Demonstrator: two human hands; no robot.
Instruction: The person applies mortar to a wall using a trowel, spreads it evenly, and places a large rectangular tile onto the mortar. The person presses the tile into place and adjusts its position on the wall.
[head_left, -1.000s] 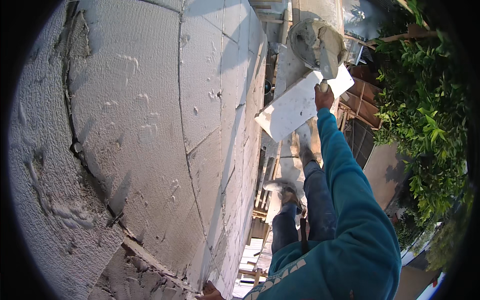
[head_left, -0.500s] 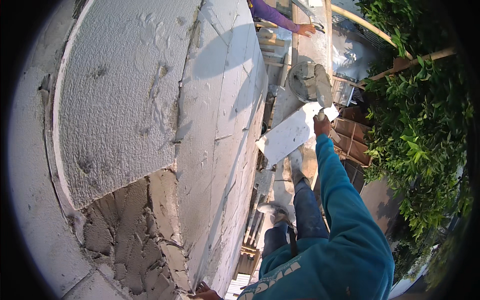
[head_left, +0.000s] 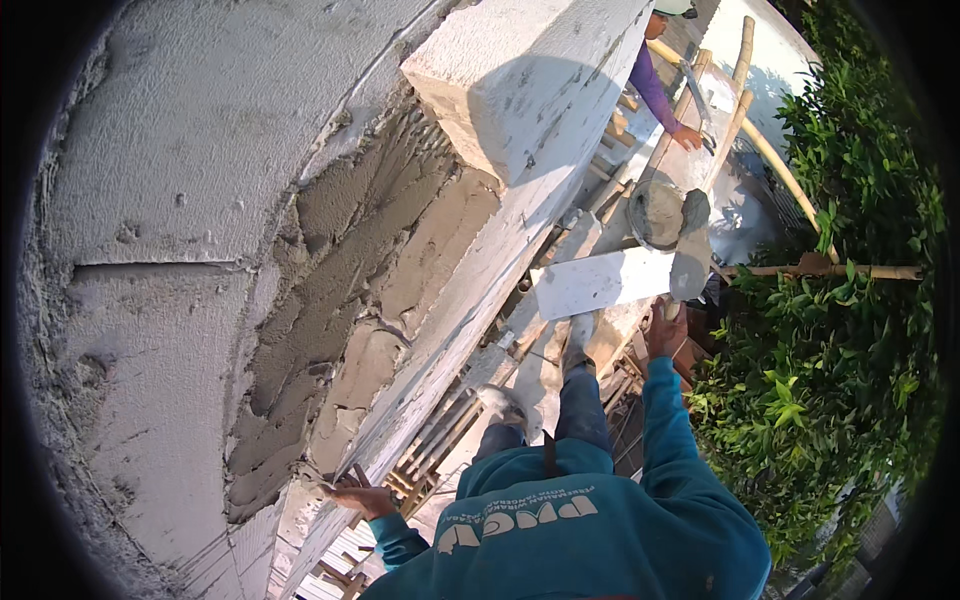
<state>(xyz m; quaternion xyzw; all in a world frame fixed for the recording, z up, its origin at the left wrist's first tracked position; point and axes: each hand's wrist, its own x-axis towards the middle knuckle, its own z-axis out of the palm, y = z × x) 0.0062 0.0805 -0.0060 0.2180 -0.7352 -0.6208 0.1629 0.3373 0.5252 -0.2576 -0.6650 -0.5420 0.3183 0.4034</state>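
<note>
My right hand (head_left: 668, 330) grips the handle of a mortar-coated trowel (head_left: 690, 255), its blade beside a round bucket of grey mortar (head_left: 655, 210). A white board (head_left: 595, 282) lies below the bucket, near my boots. My left hand (head_left: 360, 498) touches the wall's edge at lower left, fingers apart. Just above it spreads a patch of ridged wet mortar (head_left: 330, 310) between pale block surfaces (head_left: 150, 170). A protruding white block corner (head_left: 475, 90) stands at the top of that patch.
I stand on a narrow plank scaffold (head_left: 545, 395) with bamboo poles (head_left: 780, 170). A co-worker in a purple sleeve (head_left: 655, 90) reaches onto the planks from the upper right, near a metal tool (head_left: 695, 95). Dense leafy branches (head_left: 800, 400) border the right side.
The view has swung toward the wall, bringing the mortar patch toward the middle. A co-worker's arm came into view. My left hand has come further up into view; my right still holds the trowel, now lower.
</note>
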